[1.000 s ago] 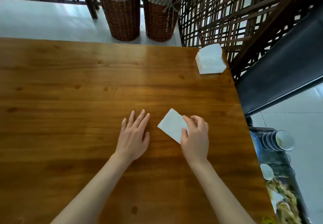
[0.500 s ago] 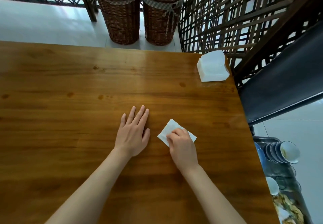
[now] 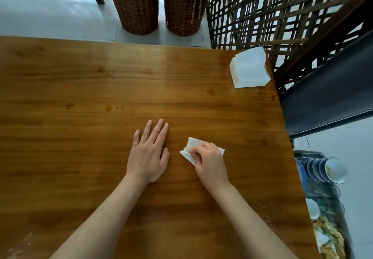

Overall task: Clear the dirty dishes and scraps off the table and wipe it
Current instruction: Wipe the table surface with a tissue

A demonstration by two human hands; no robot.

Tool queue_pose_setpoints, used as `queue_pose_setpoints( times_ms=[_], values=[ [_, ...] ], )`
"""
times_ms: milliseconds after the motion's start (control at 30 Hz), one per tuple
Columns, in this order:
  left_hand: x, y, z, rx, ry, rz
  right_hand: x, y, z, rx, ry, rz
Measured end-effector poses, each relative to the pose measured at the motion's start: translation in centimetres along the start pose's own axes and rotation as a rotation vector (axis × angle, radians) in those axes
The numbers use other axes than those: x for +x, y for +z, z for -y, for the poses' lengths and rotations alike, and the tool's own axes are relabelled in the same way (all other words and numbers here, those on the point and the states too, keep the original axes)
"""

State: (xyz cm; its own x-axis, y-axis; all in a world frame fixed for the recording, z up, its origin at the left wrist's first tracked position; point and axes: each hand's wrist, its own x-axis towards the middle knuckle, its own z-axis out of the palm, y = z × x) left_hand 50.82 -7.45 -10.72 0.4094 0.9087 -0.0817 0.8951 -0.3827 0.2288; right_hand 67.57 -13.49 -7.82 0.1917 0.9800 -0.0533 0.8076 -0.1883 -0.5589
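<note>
Wooden table (image 3: pixel 80 157), seen from the head view, with no dishes left on its surface. Stacked bowls (image 3: pixel 323 171) and food scraps (image 3: pixel 329 236) sit in a dark bin (image 3: pixel 314 154) on the floor just off the table's right edge, so the clearing stage appears done. The right hand (image 3: pixel 210 163) presses a white paper napkin (image 3: pixel 190 149) flat to the wood; its fingers are curled and held close together on top of the sheet, bunching it, and only the napkin's left corner and a sliver at the far right show past the knuckles. The left hand (image 3: pixel 148 153) lies palm down beside it, not touching the napkin, with fingers extended and held nearly side by side, the thumb slightly out; it seems to steady the person. A white napkin box (image 3: pixel 249 68) stands at the far right corner, well apart from both hands.

Work remaining, as a judgement: several small dark spots (image 3: pixel 113 108) lie beyond the left hand, another spot (image 3: pixel 210 91) lies nearer the box, and pale residue (image 3: pixel 20 242) marks the near left edge. Wiping thus looks barely begun, confined to the patch under the right hand. Two wicker baskets (image 3: pixel 137 6) stand on the floor past the far edge.
</note>
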Motion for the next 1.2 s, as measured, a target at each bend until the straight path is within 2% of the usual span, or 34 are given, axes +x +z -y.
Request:
queue_pose_setpoints(
  times_ms=[167, 300, 433, 667, 767, 1067, 1200],
  values=[
    [0.2, -0.3, -0.2, -0.028, -0.012, 0.0, 0.3, -0.6, -0.1, -0.104, -0.009, -0.078],
    [0.2, -0.3, -0.4, -0.009, -0.034, 0.003, 0.4, -0.1, 0.7, -0.048, 0.025, -0.128],
    [0.3, -0.3, -0.3, 0.011, -0.04, 0.02, -0.3, 0.1, 1.2, -0.073, -0.035, -0.105],
    [0.7, -0.8, -0.4, -0.04, -0.058, 0.009, -0.8, -0.5, 0.7, -0.101, -0.16, 0.027],
    [0.6, -0.5, -0.3, -0.051, -0.072, 0.008, -0.3, -0.5, 0.7, -0.118, -0.189, 0.004],
    [0.7, 0.1, -0.3, -0.014, -0.09, 0.007, 9.2, 0.0, 0.7, -0.206, -0.133, -0.107],
    [1.3, -0.1, -0.2, 0.014, -0.092, 0.032, 10.9, 0.2, 0.6, -0.196, -0.11, -0.128]
  ],
)
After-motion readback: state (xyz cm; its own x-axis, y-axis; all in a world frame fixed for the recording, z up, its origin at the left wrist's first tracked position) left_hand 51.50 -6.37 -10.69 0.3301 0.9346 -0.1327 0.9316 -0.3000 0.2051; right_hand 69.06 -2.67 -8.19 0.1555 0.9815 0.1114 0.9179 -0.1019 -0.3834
